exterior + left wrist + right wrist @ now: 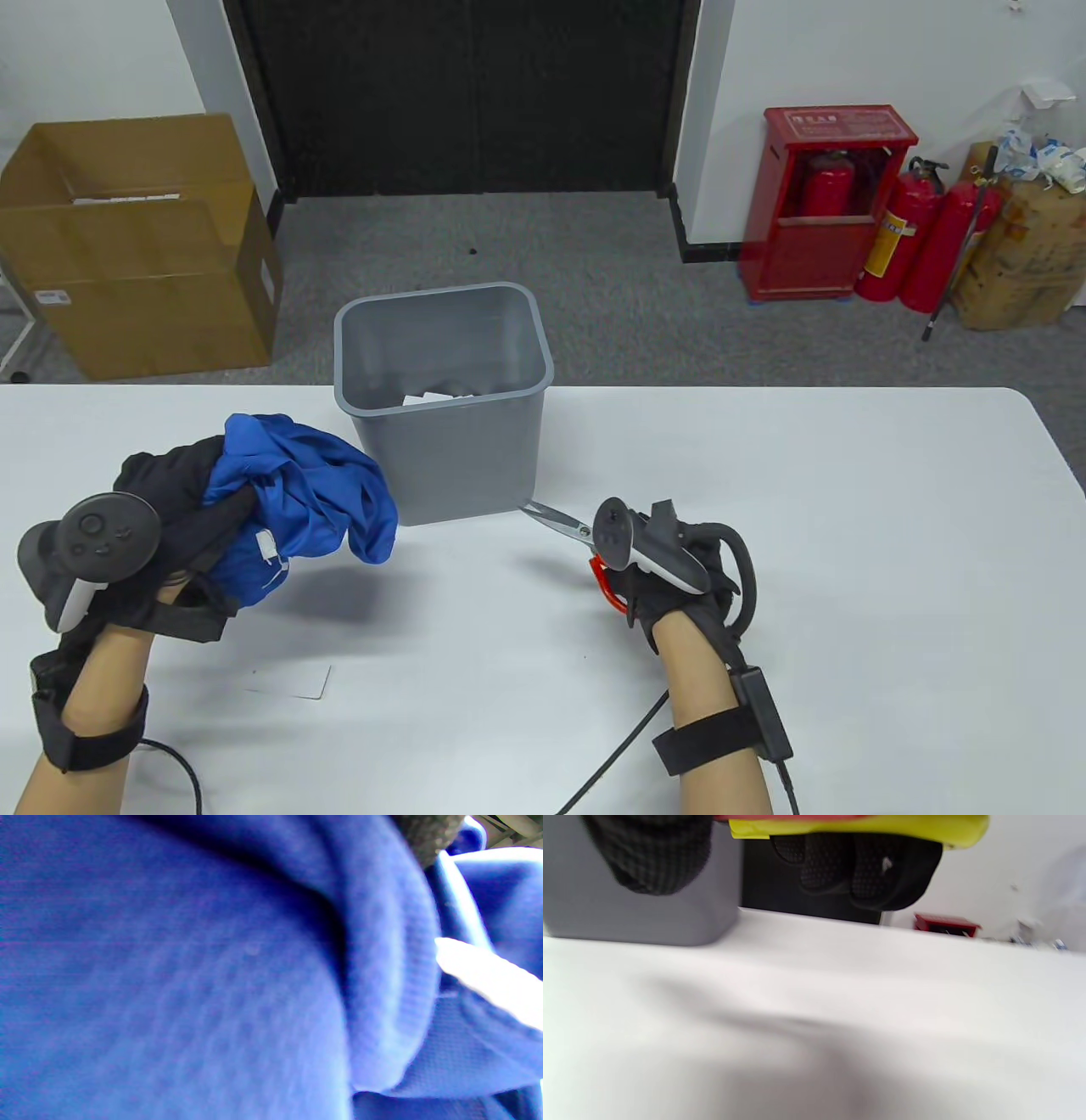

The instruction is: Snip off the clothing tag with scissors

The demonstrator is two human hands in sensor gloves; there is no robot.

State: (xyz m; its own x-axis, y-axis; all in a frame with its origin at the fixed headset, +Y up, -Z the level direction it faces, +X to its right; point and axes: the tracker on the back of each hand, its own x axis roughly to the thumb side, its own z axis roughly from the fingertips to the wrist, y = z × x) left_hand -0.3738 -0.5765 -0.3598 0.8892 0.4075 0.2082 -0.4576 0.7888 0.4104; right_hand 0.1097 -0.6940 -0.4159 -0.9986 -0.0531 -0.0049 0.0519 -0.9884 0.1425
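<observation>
My left hand (182,518) grips a bunched blue garment (297,492) and holds it above the white table (848,552) at the left. A small white tag (270,548) shows on the garment's lower edge. In the left wrist view the blue cloth (191,984) fills the frame, with a white strip (488,980) at the right. My right hand (670,577) holds red-handled scissors (564,522), blades closed and pointing left toward the bin. Its fingers (865,870) and the yellow-and-red handle (857,825) show in the right wrist view.
A grey plastic bin (445,407) stands at the table's far edge between my hands, with white scraps inside; it also shows in the right wrist view (640,916). A white paper slip (288,679) lies near my left wrist. Cables trail off both wrists.
</observation>
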